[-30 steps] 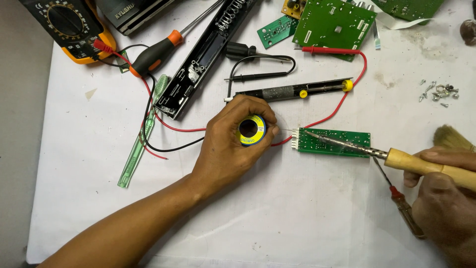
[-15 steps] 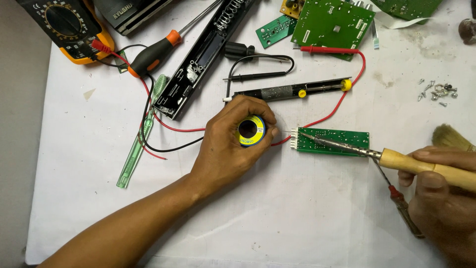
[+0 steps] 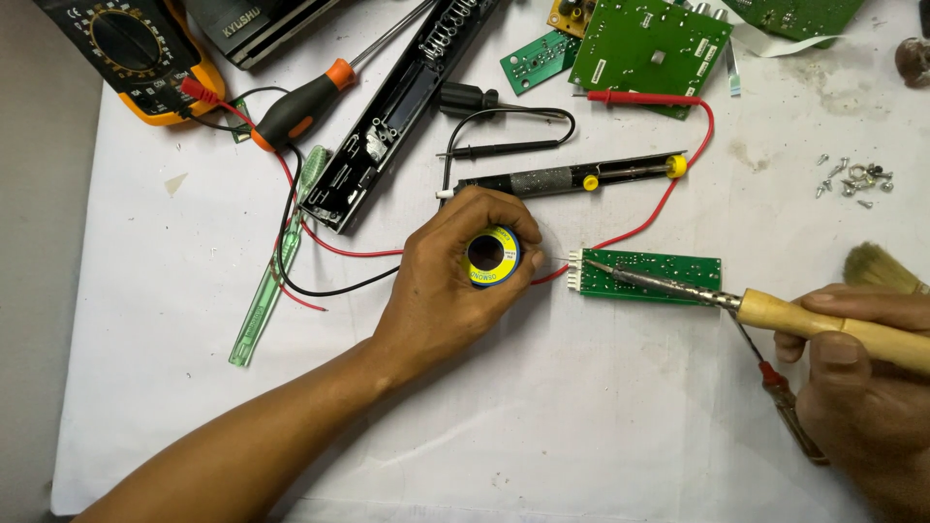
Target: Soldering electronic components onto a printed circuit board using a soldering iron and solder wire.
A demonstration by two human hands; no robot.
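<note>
Solder spool (image 3: pixel 493 256) is being gripped by left hand (image 3: pixel 455 281); soldering iron (image 3: pixel 775 312), clasped in right hand (image 3: pixel 862 387), is being pointed leftward at small circuit board (image 3: pixel 659 274).

Soldering iron (image 3: pixel 775 312) tip on circuit board (image 3: pixel 651 277)

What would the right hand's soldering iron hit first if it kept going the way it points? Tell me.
Held by the right hand, the soldering iron points left. Its tip is already at the small green board; beyond it, probably the solder spool in the left hand.
</note>
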